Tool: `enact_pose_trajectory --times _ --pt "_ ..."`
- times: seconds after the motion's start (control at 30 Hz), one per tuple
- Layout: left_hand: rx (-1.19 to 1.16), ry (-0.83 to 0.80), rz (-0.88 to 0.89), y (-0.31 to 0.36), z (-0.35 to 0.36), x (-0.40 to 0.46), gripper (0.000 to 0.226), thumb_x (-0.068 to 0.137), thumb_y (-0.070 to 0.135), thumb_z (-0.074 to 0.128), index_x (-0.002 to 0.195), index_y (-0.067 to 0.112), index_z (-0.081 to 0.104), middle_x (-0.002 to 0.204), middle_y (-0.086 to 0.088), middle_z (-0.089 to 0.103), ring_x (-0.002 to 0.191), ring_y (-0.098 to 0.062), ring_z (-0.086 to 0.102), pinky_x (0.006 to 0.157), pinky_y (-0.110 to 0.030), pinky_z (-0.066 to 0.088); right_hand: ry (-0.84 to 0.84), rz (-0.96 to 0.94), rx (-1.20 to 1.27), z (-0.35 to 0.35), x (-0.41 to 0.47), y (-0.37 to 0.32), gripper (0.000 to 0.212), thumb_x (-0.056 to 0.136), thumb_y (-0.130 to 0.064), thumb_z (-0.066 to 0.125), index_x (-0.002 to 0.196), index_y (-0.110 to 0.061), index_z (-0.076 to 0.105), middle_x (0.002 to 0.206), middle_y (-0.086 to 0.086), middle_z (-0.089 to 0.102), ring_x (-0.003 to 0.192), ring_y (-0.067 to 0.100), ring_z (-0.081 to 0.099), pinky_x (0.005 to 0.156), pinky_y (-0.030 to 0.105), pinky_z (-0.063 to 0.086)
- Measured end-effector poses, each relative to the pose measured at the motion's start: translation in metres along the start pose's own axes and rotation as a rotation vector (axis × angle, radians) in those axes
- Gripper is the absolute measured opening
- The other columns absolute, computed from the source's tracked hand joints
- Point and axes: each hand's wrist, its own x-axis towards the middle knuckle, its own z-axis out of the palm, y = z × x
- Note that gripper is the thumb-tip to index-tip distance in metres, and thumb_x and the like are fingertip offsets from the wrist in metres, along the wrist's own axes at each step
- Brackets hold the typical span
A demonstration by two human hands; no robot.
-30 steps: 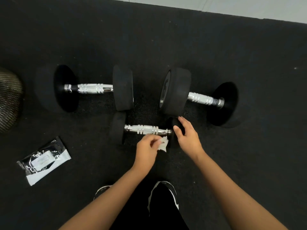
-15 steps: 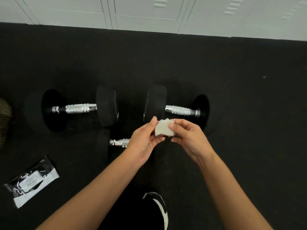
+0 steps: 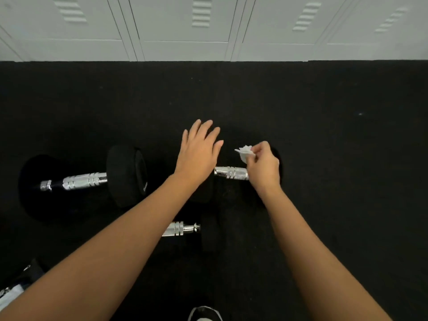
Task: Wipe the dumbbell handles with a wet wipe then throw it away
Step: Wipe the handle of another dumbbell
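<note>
Right hand point(image 3: 264, 166) pinches the crumpled wet wipe point(image 3: 244, 152) in curled fingers, directly above the chrome dumbbell handle point(image 3: 230, 173). Left hand point(image 3: 199, 151) hovers just left of the wipe, fingers straight and spread, holding nothing.

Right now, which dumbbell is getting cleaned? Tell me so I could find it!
Find the white lockers at the top, then come down the black floor to the two big dumbbells. It is the right dumbbell, not the left dumbbell: the left hand rests on it while the right hand pinches a wet wipe over its handle.
</note>
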Motion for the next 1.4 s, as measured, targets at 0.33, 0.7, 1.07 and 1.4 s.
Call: enact_pose_trajectory --times 0.33,0.7,1.07,1.4 --pt "0.076 0.044 -0.05 -0.012 0.031 0.011 0.042 0.102 0.022 0.024 0.134 0.007 0.047 0.138 -0.007 0.051 0.133 -0.017 0.041 0.116 -0.028 0.022 -0.378 -0.521 -0.556 0.054 0.011 0.04 0.057 0.086 0.014 0.043 0.139 -0.006 0.038 0.147 0.01 0.038 0.139 0.023 0.029 0.116 0.029 0.01" --pt "-0.017 0.077 -0.112 -0.018 0.04 0.015 0.042 0.102 0.024 0.025 0.131 0.009 0.051 0.133 -0.005 0.055 0.13 -0.017 0.043 0.111 -0.029 0.031 -0.443 -0.432 -0.59 0.049 0.036 0.025 0.04 0.085 -0.002 0.053 0.121 -0.017 0.061 0.115 0.009 0.063 0.104 0.029 0.06 0.088 0.039 0.05" --pt "0.003 0.11 -0.095 -0.017 0.042 0.006 0.041 0.101 0.021 0.027 0.13 0.007 0.052 0.132 -0.006 0.055 0.13 -0.018 0.043 0.113 -0.03 0.029 -0.602 -0.277 -0.634 0.048 0.046 -0.002 0.036 0.088 -0.004 0.052 0.123 -0.013 0.059 0.115 0.012 0.061 0.1 0.026 0.059 0.084 0.035 0.051" --pt "-0.02 0.109 -0.11 -0.017 0.041 0.009 0.041 0.102 0.022 0.027 0.131 0.008 0.052 0.133 -0.004 0.055 0.13 -0.017 0.043 0.112 -0.028 0.029 -0.508 -0.359 -0.65 0.046 0.032 0.012 0.037 0.086 -0.005 0.054 0.12 -0.019 0.061 0.11 0.01 0.064 0.099 0.029 0.061 0.084 0.04 0.051"
